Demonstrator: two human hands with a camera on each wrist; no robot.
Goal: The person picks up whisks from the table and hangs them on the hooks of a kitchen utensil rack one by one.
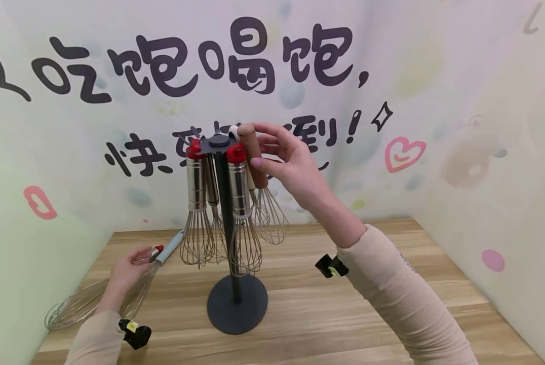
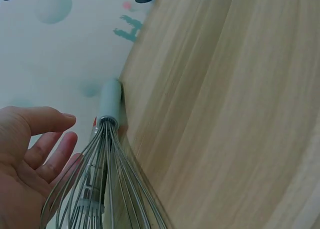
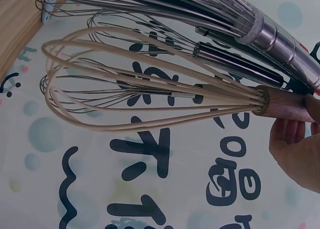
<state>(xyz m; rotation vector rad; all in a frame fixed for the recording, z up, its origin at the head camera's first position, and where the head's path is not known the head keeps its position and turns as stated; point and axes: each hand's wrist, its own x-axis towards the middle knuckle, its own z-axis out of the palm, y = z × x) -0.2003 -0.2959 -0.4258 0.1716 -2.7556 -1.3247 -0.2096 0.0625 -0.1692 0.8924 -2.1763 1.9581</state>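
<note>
With thumb and fingers, my right hand [image 1: 295,165] pinches the wooden handle [image 1: 256,165] of a whisk, upright at the top of a dark rotating-style stand [image 1: 254,309]. In the right wrist view its pale loops [image 3: 145,121] point away from the hand. At the left, a large whisk with a light blue handle [image 1: 169,247] lies on the table, and a steel-handled whisk with a red tip [image 1: 159,249] is beside it. My left hand [image 2: 30,164] is next to both, its fingers apart and loosely bent, holding neither in the left wrist view.
From the stand's top hang two steel-handled whisks with red ends [image 1: 196,185] at the front and several others behind. A wooden table [image 1: 345,304] carries the stand. A printed wall sheet [image 1: 436,61] rises behind it and on both sides.
</note>
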